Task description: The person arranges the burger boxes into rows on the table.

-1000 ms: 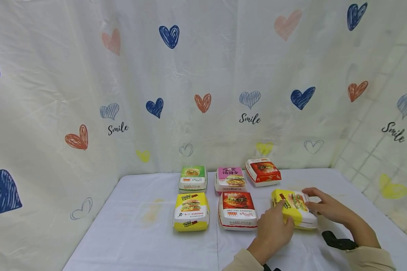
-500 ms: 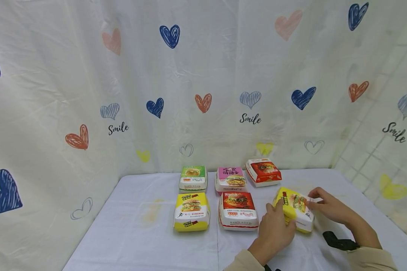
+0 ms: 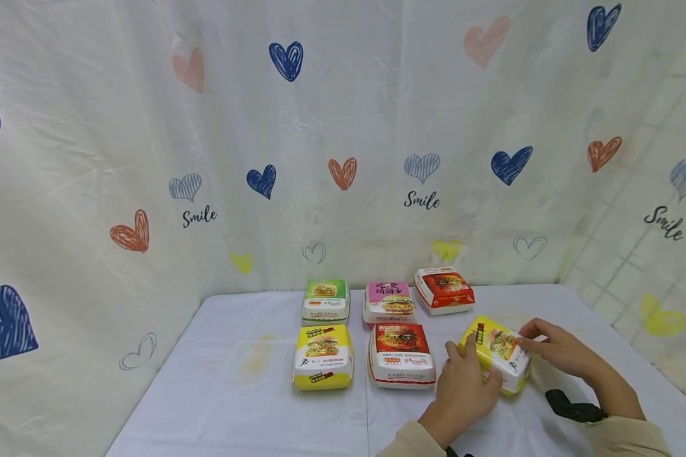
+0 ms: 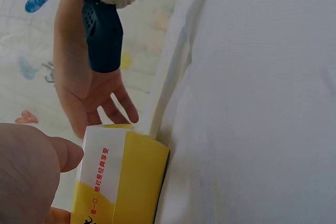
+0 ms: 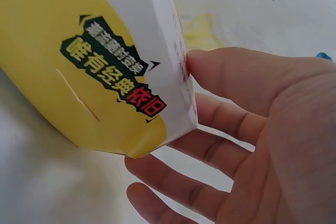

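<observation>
A yellow-and-white burger box [image 3: 498, 348] stands turned at an angle on the right part of the table, held between both hands. My left hand [image 3: 463, 390] has its fingers along the box's left side and its thumb at the near side. From the right, my right hand [image 3: 560, 349] grips a corner. In the right wrist view the right thumb presses the white face of the burger box [image 5: 52, 35], with fingers on its other side. The left wrist view shows the left thumb beside the printed white face; most left fingers are hidden there.
Left of the hands, a red-and-white box [image 3: 401, 358] and another yellow-and-white box [image 3: 322, 358] form a front row. Behind stand a green box [image 3: 326, 303], a pink box [image 3: 389, 303] and a tilted red box [image 3: 443, 290]. A heart-patterned curtain [image 3: 366, 127] backs the white-covered table [image 3: 234, 406].
The held burger box has turned clockwise in the head view, its near edge now slanting more. Both hands have shifted slightly with it; the other boxes stand as before.
</observation>
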